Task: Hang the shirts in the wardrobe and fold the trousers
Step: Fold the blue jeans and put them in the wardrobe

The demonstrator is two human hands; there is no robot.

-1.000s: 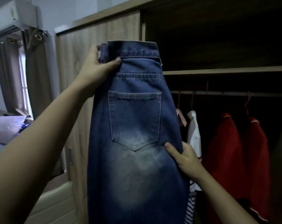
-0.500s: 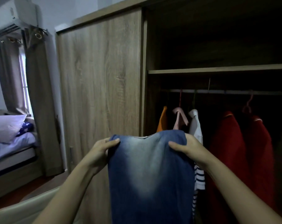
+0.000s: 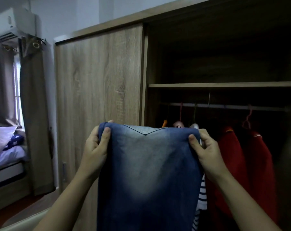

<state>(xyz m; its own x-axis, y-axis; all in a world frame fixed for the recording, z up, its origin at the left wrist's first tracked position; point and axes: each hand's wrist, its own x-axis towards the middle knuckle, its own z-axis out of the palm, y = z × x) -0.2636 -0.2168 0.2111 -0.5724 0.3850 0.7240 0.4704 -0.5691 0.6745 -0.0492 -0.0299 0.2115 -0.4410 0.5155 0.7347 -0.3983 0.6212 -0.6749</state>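
The jeans [image 3: 148,172] hang doubled over in front of the open wardrobe [image 3: 224,64], held up at chest height by both hands. A second ago they were lifted high, waistband up, with the back pocket facing out and the left hand clamped at the waist; now the top portion is folded down behind, and only the point of that pocket peeks over the fold line. The left hand [image 3: 95,147] grips the left end of the fold, thumb on the front of the denim and fingers curled behind. The right hand [image 3: 206,150] has climbed from the mid-leg seam to the right end of the fold and pinches it the same way, thumb in front. Compared with half a second ago, the fold sits a little flatter and wider between the two hands, and the grip looks tighter. Behind the denim, on the rail [image 3: 224,106], an orange garment [image 3: 164,123], a striped shirt [image 3: 201,195] and two red shirts [image 3: 238,164] hang just as before. The sliding door [image 3: 99,89] stands closed to the left, with the bed [image 3: 6,152] beyond it by the curtain [image 3: 34,114].
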